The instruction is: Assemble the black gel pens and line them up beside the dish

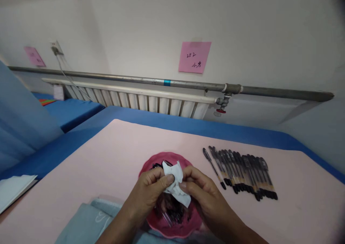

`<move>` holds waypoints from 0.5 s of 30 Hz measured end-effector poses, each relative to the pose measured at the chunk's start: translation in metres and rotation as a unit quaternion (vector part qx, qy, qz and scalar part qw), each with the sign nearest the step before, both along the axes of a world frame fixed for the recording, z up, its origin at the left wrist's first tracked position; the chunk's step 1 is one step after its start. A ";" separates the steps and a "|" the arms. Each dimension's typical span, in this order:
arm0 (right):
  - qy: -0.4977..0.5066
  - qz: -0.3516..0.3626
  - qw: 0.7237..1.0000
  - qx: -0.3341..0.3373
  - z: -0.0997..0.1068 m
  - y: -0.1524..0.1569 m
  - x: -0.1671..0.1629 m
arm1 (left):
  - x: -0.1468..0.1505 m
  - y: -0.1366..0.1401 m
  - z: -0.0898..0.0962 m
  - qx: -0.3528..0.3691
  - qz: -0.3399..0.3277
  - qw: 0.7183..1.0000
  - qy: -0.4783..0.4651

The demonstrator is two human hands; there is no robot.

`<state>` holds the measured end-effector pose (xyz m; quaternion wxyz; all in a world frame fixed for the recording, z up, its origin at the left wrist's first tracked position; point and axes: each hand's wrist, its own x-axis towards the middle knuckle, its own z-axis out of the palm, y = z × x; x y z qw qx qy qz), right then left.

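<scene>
Between my two hands is a crumpled white tissue (175, 181), held above a pink scalloped bowl (151, 161). My left hand (151, 186) pinches its left side, with the thumb on top. On the other side, my right hand (201, 188) grips the tissue with thumb and fingers. Whether anything is wrapped inside it I cannot tell. Dark and clear pen parts (172, 215) lie in the bowl, partly hidden by the hands and tissue. Right of the bowl, several capped pens (242, 172) lie side by side in a slanting row.
A pink sheet (118, 147) covers the blue padded surface (161, 120). A folded grey-blue cloth (86, 222) lies at the front left, near white papers (16, 188). Behind are a radiator (151, 102), a metal pipe (121, 77) and a red valve handle (221, 111). A blue curtain (24, 118) hangs left.
</scene>
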<state>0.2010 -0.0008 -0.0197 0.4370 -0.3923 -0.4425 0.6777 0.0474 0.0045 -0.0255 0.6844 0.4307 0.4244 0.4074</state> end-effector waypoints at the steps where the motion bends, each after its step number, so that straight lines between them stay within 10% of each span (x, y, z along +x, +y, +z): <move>1: 0.008 0.000 1.000 -0.003 -0.001 0.001 0.000 | 0.000 0.000 0.000 0.000 0.003 1.000 0.010; 10: 0.021 -0.009 1.000 -0.010 0.005 0.006 0.004 | -0.002 0.001 0.001 0.003 -0.033 0.998 -0.058; 15: -0.167 -0.174 0.944 0.224 0.015 0.005 0.014 | 0.000 0.001 0.001 0.012 -0.032 0.999 -0.034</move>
